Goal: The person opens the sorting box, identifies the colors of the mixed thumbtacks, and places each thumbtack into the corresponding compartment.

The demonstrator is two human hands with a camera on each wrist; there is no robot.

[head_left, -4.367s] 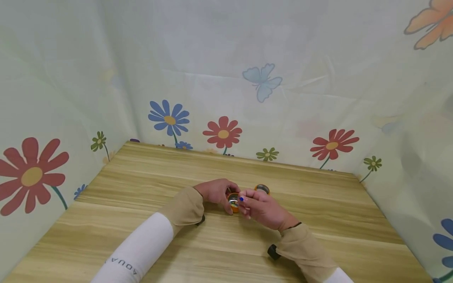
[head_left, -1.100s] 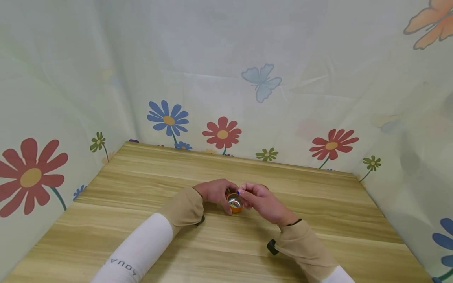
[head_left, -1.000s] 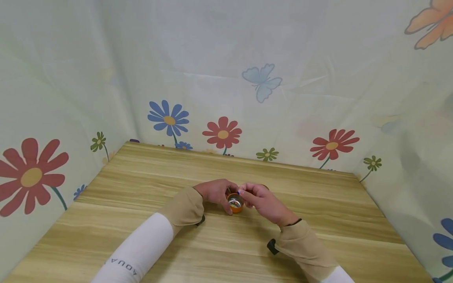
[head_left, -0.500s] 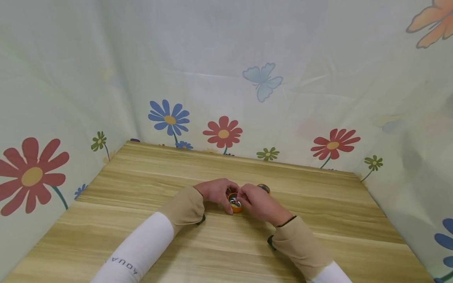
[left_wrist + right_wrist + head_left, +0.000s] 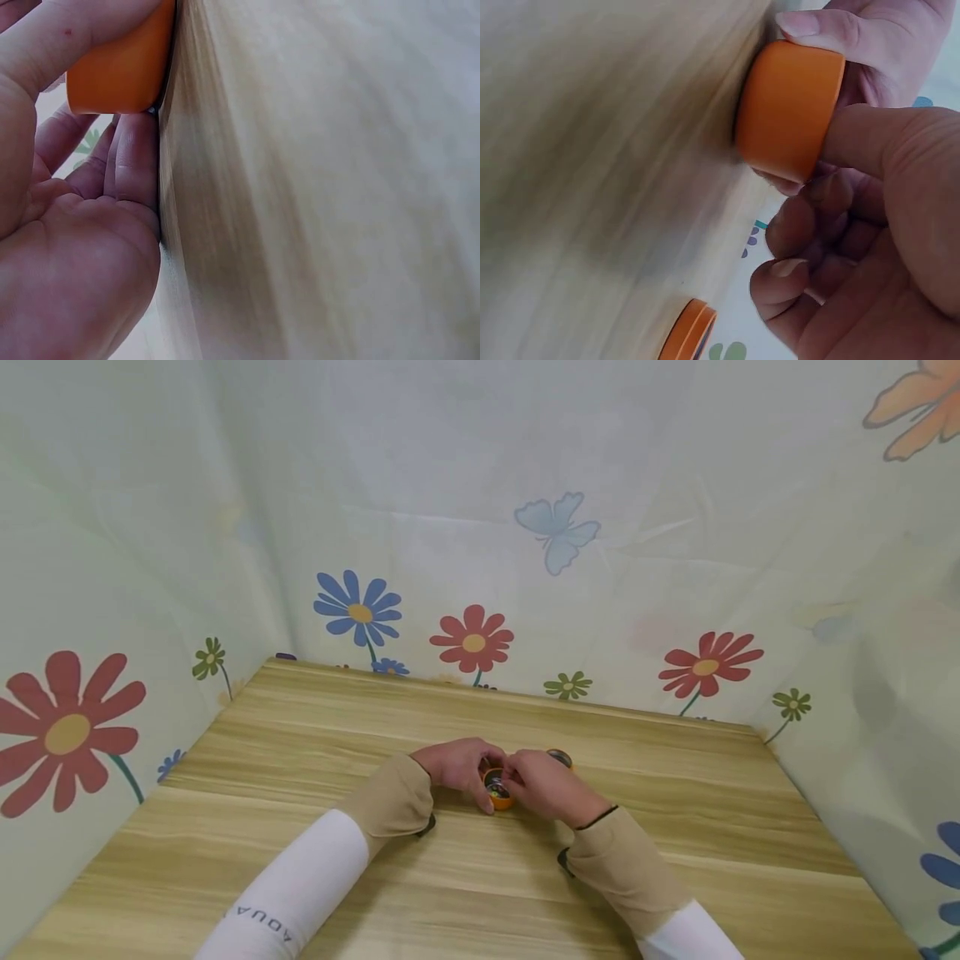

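A small round orange tin (image 5: 501, 804) with a shiny inside stands upright on the wooden table. My left hand (image 5: 456, 764) holds it, thumb on the near side and fingers round the far side. Small coloured bits show at the tin's bottom in the head view. My right hand (image 5: 553, 787) leans over the right rim. In the right wrist view its thumb (image 5: 862, 135) dips into the tin's mouth (image 5: 834, 105), while other fingers curl below, outside the wall. Its tips inside are hidden, so I cannot tell whether they pinch anything.
Behind my right hand lies a shallow orange lid (image 5: 559, 757), which the right wrist view also shows at its bottom edge. The wood-grain table (image 5: 300, 727) reaches back to a flower-printed cloth backdrop (image 5: 420, 560).
My right hand has turned palm-down and dipped its fingers into the tin. The small blue piece it pinched earlier is out of sight. My left hand keeps its hold.
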